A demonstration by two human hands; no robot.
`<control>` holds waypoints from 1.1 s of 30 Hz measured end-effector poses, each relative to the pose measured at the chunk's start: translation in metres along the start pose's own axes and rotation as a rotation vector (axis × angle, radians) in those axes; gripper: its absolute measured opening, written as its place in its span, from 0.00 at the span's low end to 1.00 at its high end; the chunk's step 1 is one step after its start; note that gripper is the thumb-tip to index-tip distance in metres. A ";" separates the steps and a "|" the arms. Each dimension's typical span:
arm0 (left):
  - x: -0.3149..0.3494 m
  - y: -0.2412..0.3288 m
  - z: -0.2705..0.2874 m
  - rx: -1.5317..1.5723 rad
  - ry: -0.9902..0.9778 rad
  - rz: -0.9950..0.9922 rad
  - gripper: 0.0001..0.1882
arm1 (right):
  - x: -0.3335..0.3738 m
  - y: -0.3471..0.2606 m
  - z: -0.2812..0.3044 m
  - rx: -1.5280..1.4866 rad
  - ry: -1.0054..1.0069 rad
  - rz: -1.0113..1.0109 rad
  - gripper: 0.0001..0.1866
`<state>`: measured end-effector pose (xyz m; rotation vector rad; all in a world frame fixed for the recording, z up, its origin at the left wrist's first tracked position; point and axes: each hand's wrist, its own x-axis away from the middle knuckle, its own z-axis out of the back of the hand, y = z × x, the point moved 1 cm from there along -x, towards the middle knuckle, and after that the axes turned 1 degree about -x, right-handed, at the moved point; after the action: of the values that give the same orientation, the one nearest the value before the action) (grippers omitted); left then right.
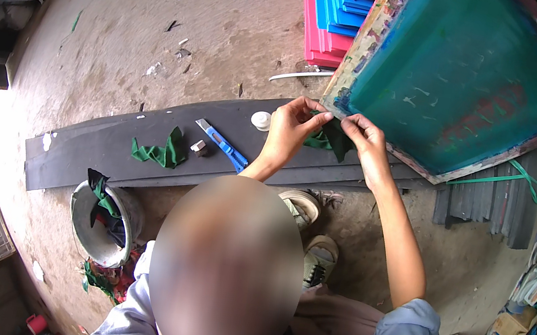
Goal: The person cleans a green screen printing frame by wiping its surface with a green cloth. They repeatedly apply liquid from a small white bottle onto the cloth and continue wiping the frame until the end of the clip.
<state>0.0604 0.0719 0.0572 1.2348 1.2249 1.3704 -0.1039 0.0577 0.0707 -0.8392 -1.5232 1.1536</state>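
My left hand [289,130] and my right hand [366,140] meet with pinched fingertips at the lower left corner of a screen-printing frame [464,79]. Whatever lies between the fingertips is too small to make out. Dark green cloth [335,140] shows just below and between the hands; whether the fingers grip it is unclear. Left of my left hand sits a small round white object [260,121]. A blue utility knife [222,146] lies on the dark flat sheets [91,146], beside a small block [199,147] and a crumpled green cloth [162,148].
A bucket [76,220] with cloth scraps stands at the left, more scraps [99,280] beside it. Pink and blue sheets [336,19] are stacked beyond the hands. Dark sheets [486,204] lie under the frame's right side. Papers and boxes [509,327] crowd the right edge.
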 end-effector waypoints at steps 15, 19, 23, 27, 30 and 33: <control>-0.002 0.002 0.066 -0.291 0.220 -0.202 0.12 | -0.032 -0.001 -0.034 -0.173 -0.091 -0.073 0.09; 0.011 -0.037 0.100 -0.408 0.103 -0.299 0.29 | -0.047 0.015 -0.050 -0.282 -0.079 -0.120 0.07; 0.014 -0.060 0.102 -0.437 -0.035 -0.270 0.37 | -0.054 0.033 -0.065 -0.243 -0.070 -0.154 0.12; 0.011 -0.075 0.108 -0.512 -0.120 -0.250 0.26 | -0.060 0.040 -0.076 -0.137 -0.090 -0.145 0.17; 0.013 -0.067 0.105 -0.456 -0.038 -0.285 0.22 | -0.061 0.032 -0.073 0.001 -0.122 -0.164 0.16; 0.017 -0.038 0.099 -0.426 -0.053 -0.313 0.23 | -0.053 0.010 -0.058 0.026 -0.174 -0.199 0.16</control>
<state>0.1569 0.1025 0.0230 0.7430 0.9747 1.2711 -0.0347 0.0263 0.0476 -0.5663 -1.6894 1.1189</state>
